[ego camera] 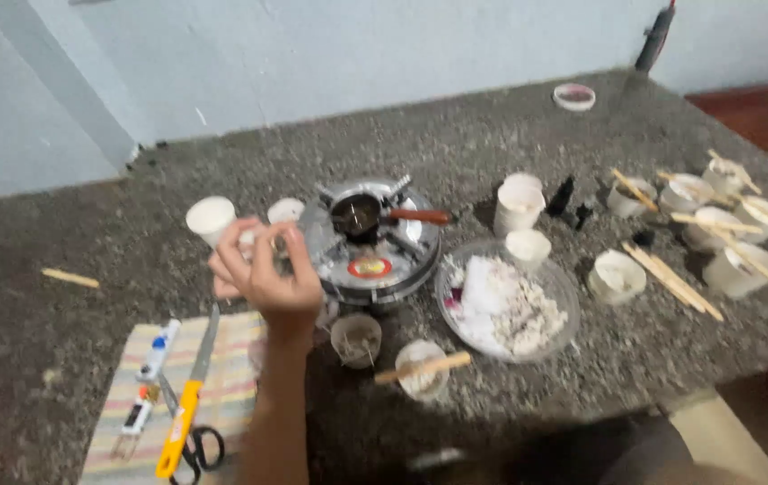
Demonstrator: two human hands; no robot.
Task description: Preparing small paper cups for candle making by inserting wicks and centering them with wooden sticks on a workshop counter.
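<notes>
Only one of the hands shows — the left hand (pixel 265 278), raised over the counter (pixel 88 233) with fingers curled round a small white object (pixel 247 241), too blurred to name; the right is out of view. The object sits at nine o'clock from the small stove (pixel 375 256) and four o'clock from the white cup (pixel 211 218). It looks light and probably brittle — a fingertip pinch at its sides should suit.

Speckled grey stone tabletop (pixel 88 233). Directly on it: round metal stove (pixel 375 256) just right of the hand (pixel 267 278); striped cloth (pixel 231 359) below it; glass bowl (pixel 505 301) and small white cups (pixel 617 274) farther right.
</notes>
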